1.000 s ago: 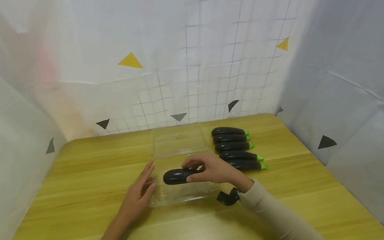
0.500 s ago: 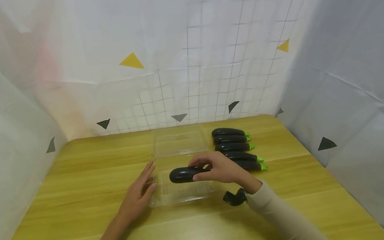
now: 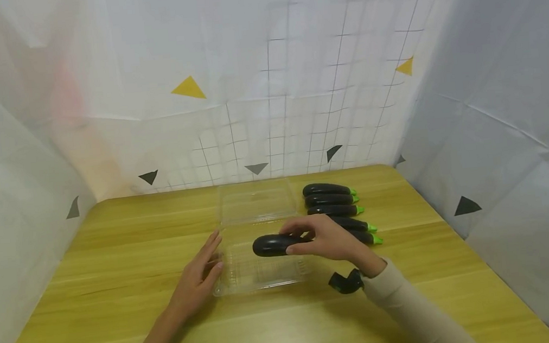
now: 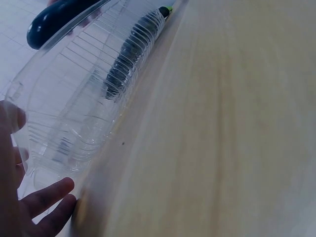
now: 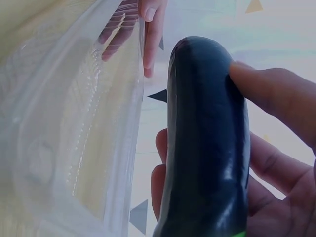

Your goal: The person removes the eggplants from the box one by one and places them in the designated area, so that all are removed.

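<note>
My right hand (image 3: 326,238) grips a dark purple eggplant (image 3: 273,244) from above and holds it over the right part of a clear plastic clamshell box (image 3: 259,273). The right wrist view shows the eggplant (image 5: 207,143) pinched between thumb and fingers, with the clear box (image 5: 64,148) below. My left hand (image 3: 197,273) lies flat with straight fingers against the box's left edge. In the left wrist view those fingers (image 4: 47,197) touch the ribbed wall of the box (image 4: 84,103), and the eggplant (image 4: 54,17) hangs above it.
Several more eggplants (image 3: 331,199) with green stems lie in a row on the wooden table (image 3: 114,245), right of the box's open lid (image 3: 256,200). White sheets with triangle marks wall the table on three sides.
My right hand has carried the eggplant to the right and slightly up, from over the box's middle toward its right side. The left hand has stayed put.
</note>
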Available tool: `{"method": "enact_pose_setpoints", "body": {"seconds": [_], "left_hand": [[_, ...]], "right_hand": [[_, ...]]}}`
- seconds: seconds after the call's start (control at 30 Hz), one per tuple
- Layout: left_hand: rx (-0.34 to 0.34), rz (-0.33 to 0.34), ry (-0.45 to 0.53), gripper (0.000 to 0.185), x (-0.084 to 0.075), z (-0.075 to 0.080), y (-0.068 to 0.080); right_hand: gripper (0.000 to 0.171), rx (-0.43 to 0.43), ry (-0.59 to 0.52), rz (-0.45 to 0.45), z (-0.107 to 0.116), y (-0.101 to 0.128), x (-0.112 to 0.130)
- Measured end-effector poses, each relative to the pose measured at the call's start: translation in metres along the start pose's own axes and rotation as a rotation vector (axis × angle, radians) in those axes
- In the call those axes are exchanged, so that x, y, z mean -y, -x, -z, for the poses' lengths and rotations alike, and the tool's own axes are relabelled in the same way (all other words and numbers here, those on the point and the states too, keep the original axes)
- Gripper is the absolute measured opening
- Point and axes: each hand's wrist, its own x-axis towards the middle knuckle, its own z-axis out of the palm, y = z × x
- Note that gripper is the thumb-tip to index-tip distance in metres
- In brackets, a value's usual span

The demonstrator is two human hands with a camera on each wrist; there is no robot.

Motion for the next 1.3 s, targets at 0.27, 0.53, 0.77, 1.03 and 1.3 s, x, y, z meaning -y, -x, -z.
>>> {"method": "enact_pose_setpoints", "body": {"seconds": [0.27, 0.53, 0.77, 1.03, 1.3], "left_hand": [[0.01, 0.013, -0.009, 0.062, 0.001, 0.0, 0.001], [0.024, 0.017, -0.01, 0.061, 0.002, 0.001, 0.001], [0.008, 0.01, -0.014, 0.061, 0.001, 0.0, 0.001], [0.006, 0.015, -0.01, 0.06, 0.002, 0.0, 0.002], [-0.001, 0.003, -0.009, 0.061, 0.0, 0.0, 0.001]], "right_hand": [[0.032, -0.028, 0.018, 0.0, 0.003, 0.007, -0.005], [0.03, -0.031, 0.043, -0.005, 0.008, 0.014, -0.006], [0.031, -0.041, 0.039, 0.0, 0.014, 0.021, -0.009], [0.032, -0.051, 0.032, -0.001, 0.018, 0.028, -0.015], [0.033, -0.059, 0.038, -0.009, 0.023, 0.036, -0.017]]}}
